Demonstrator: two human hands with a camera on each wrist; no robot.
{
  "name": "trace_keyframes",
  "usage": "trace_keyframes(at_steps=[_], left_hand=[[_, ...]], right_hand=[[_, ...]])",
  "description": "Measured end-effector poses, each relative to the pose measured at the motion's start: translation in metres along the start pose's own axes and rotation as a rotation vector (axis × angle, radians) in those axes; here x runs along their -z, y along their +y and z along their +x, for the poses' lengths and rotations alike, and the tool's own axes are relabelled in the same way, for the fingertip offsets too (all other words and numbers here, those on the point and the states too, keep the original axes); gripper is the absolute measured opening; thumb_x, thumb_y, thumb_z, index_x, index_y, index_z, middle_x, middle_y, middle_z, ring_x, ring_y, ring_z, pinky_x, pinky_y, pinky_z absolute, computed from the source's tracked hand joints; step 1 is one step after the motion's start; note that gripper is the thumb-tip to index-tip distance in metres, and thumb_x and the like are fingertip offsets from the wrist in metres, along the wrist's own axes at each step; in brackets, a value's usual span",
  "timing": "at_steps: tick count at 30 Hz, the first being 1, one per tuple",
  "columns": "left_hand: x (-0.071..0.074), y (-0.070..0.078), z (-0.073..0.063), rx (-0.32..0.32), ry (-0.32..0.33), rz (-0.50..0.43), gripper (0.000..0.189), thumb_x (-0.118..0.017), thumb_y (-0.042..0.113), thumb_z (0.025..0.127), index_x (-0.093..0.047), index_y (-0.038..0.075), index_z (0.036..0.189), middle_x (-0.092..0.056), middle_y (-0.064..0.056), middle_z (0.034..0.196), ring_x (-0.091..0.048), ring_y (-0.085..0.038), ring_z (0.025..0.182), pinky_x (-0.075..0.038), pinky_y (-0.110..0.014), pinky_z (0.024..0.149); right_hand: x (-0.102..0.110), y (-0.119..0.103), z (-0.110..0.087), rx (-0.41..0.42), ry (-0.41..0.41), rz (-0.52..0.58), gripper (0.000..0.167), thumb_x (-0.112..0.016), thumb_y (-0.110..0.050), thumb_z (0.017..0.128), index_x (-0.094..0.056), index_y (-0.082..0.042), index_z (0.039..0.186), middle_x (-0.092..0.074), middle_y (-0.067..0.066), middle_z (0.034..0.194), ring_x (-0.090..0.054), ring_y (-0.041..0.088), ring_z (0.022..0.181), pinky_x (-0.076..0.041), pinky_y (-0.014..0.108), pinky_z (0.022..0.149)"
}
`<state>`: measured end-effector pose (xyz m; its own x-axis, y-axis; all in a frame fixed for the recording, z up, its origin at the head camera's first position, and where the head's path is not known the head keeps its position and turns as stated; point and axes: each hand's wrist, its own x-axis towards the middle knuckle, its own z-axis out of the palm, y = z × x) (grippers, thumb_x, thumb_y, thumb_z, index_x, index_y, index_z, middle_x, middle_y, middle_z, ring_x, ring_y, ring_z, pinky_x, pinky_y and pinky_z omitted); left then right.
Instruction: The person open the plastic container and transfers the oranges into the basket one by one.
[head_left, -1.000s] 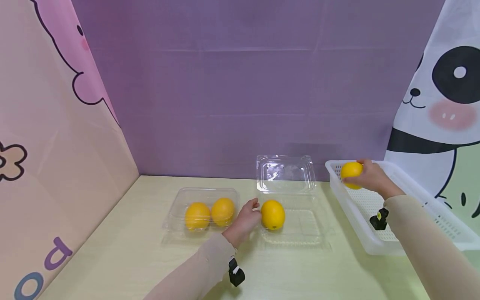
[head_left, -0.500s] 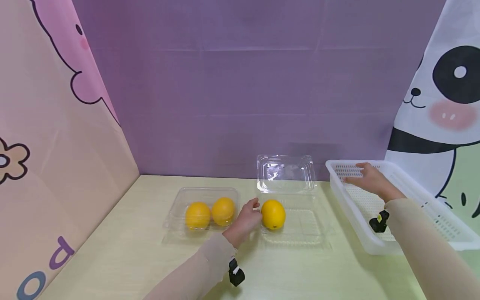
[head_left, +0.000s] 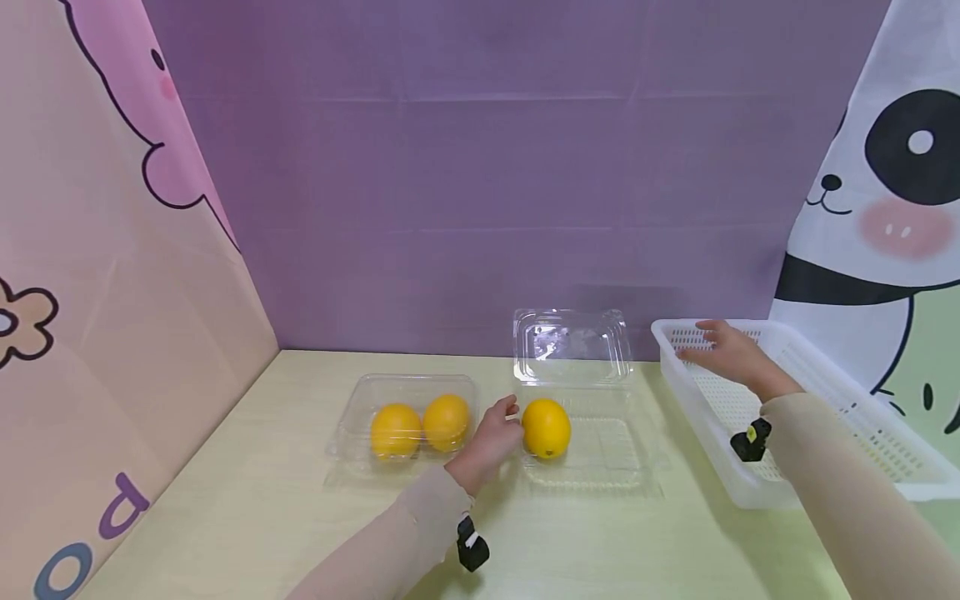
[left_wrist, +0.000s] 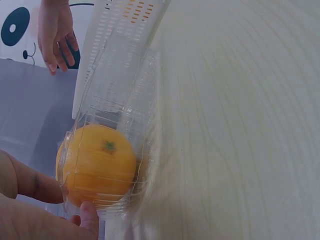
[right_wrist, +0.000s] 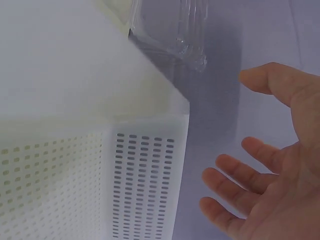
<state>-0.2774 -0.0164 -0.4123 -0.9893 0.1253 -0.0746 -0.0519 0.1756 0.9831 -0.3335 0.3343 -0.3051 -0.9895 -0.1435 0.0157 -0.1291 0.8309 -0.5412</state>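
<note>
An open clear plastic clamshell box (head_left: 600, 475) stands mid-table, lid raised behind it. One orange (head_left: 546, 428) sits in its left half. My left hand (head_left: 491, 442) is at the box's left side, fingers loosely bent; in the left wrist view, fingertips (left_wrist: 90, 215) lie right at the clear wall beside the orange. My right hand (head_left: 731, 358) hovers over the far left end of a white perforated basket (head_left: 738, 483). Its thumb and fingers are spread apart, with nothing between them in the right wrist view.
To the left stands another clear box (head_left: 352, 417) with two oranges (head_left: 446, 422) inside, its lid down. A purple backdrop (head_left: 450, 208) rises behind the table (head_left: 247, 500), with printed side panels left and right.
One second ago my right hand held an orange over the basket; half a second ago it was gone from the hand. The hand has since moved slightly left. My left hand stays put.
</note>
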Motion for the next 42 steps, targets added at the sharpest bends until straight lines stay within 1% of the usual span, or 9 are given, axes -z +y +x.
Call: trace_keyframes(at_steps=[3,8,13,17,25,30,33,36,42], left_hand=[[0.0,0.0,0.0,0.008,0.003,0.0,0.071,-0.044,-0.007,0.084,-0.028,-0.007,0.153,-0.04,-0.023,0.148,-0.042,-0.041,0.134,-0.036,-0.05,0.112],[0.0,-0.001,0.001,0.006,0.004,-0.005,0.073,-0.044,-0.008,0.082,-0.028,-0.007,0.153,-0.04,-0.023,0.148,-0.041,-0.042,0.135,-0.036,-0.051,0.112],[0.0,0.0,0.002,-0.004,-0.003,0.002,0.072,-0.043,-0.008,0.083,-0.028,-0.007,0.153,-0.039,-0.024,0.148,-0.04,-0.042,0.136,-0.035,-0.051,0.113],[0.0,0.0,0.001,-0.008,-0.011,-0.005,0.072,-0.043,-0.008,0.083,-0.027,-0.008,0.153,-0.038,-0.024,0.15,-0.039,-0.042,0.136,-0.034,-0.051,0.113],[0.0,0.001,-0.001,-0.01,-0.006,-0.014,0.071,-0.044,-0.008,0.084,-0.027,-0.008,0.153,-0.037,-0.024,0.15,-0.04,-0.043,0.137,-0.035,-0.052,0.112],[0.0,0.001,-0.002,-0.006,-0.009,-0.014,0.072,-0.044,-0.008,0.083,-0.026,-0.008,0.153,-0.037,-0.024,0.15,-0.039,-0.043,0.137,-0.035,-0.052,0.112],[0.0,0.001,-0.002,-0.002,-0.007,-0.01,0.073,-0.044,-0.009,0.083,-0.026,-0.008,0.153,-0.037,-0.024,0.15,-0.039,-0.044,0.137,-0.035,-0.052,0.112],[0.0,0.001,-0.001,-0.009,-0.007,-0.003,0.072,-0.043,-0.009,0.083,-0.027,-0.008,0.153,-0.037,-0.024,0.15,-0.039,-0.044,0.137,-0.035,-0.052,0.112],[0.001,0.001,-0.001,-0.031,-0.019,0.032,0.07,-0.043,-0.007,0.085,-0.029,-0.007,0.153,-0.037,-0.025,0.151,-0.039,-0.044,0.136,-0.034,-0.054,0.113]], right_hand=[[-0.002,-0.005,0.001,0.01,-0.008,-0.003,0.082,-0.06,-0.039,0.099,-0.023,0.013,0.15,-0.032,0.043,0.144,-0.037,0.058,0.128,-0.038,0.069,0.1],[-0.006,-0.016,0.0,0.048,-0.013,0.01,0.08,-0.06,-0.037,0.099,-0.024,0.013,0.15,-0.032,0.041,0.146,-0.036,0.057,0.13,-0.038,0.068,0.101],[-0.011,-0.022,0.0,0.091,-0.02,0.018,0.079,-0.061,-0.036,0.098,-0.026,0.013,0.149,-0.034,0.04,0.146,-0.037,0.057,0.131,-0.038,0.067,0.102],[-0.014,-0.027,0.002,0.125,-0.011,0.014,0.077,-0.063,-0.034,0.097,-0.029,0.013,0.149,-0.035,0.041,0.145,-0.038,0.056,0.131,-0.038,0.066,0.102],[-0.02,-0.04,0.0,0.186,0.008,0.02,0.073,-0.065,-0.03,0.096,-0.034,0.014,0.145,-0.04,0.041,0.142,-0.041,0.057,0.129,-0.038,0.064,0.104],[-0.023,-0.046,-0.001,0.205,0.01,-0.002,0.072,-0.065,-0.03,0.095,-0.036,0.013,0.145,-0.043,0.04,0.139,-0.045,0.056,0.126,-0.04,0.063,0.102],[-0.025,-0.048,-0.002,0.215,0.002,0.005,0.071,-0.066,-0.03,0.095,-0.036,0.012,0.145,-0.043,0.04,0.139,-0.045,0.056,0.125,-0.042,0.063,0.1],[-0.027,-0.05,-0.003,0.23,-0.011,0.021,0.072,-0.066,-0.03,0.095,-0.036,0.012,0.145,-0.042,0.04,0.139,-0.045,0.056,0.125,-0.042,0.063,0.099],[-0.031,-0.055,-0.005,0.256,-0.012,0.0,0.069,-0.068,-0.03,0.094,-0.039,0.012,0.142,-0.045,0.04,0.137,-0.047,0.057,0.124,-0.042,0.064,0.099]])
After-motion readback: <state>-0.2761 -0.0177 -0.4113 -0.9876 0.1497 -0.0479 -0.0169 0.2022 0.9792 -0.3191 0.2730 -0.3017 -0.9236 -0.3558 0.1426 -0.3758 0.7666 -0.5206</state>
